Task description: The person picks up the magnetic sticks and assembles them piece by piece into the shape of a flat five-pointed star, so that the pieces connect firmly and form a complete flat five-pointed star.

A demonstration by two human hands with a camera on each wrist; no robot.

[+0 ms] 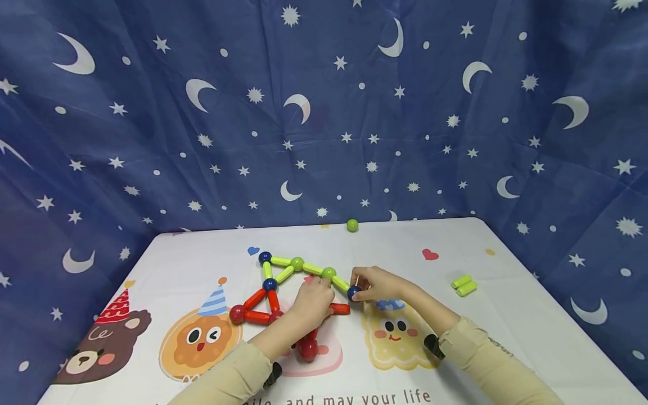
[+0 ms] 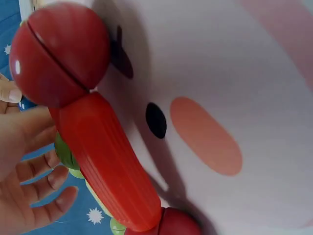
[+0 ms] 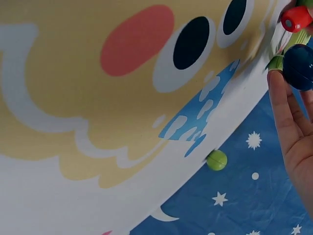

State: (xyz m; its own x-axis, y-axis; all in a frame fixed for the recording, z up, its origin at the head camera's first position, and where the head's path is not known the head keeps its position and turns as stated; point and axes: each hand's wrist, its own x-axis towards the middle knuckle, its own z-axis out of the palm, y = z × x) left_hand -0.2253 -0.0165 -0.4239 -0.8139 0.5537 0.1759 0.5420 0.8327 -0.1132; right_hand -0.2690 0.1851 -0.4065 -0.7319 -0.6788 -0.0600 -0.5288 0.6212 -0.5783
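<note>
My right hand [image 1: 379, 283] pinches a dark blue ball [image 1: 354, 293] between thumb and fingers. This ball sits at the end of a lime green magnetic stick [image 1: 341, 283], which runs to a green ball [image 1: 329, 273]. Left of it, my left hand [image 1: 313, 301] holds a red magnetic stick [image 1: 340, 308] whose free end points right, just below the blue ball. Under the left hand lie more red sticks and a red ball [image 1: 308, 349], partly hidden. In the left wrist view, a red stick [image 2: 110, 161] joins two red balls in front of the left fingers [image 2: 51, 181].
The joined frame continues left with blue balls [image 1: 270, 285], green sticks [image 1: 284, 274] and a red triangle ending in a red ball [image 1: 237, 314]. A loose green ball [image 1: 352, 225] lies at the back edge. Two loose green sticks [image 1: 464, 285] lie right. A starry curtain [image 1: 324, 112] hangs behind.
</note>
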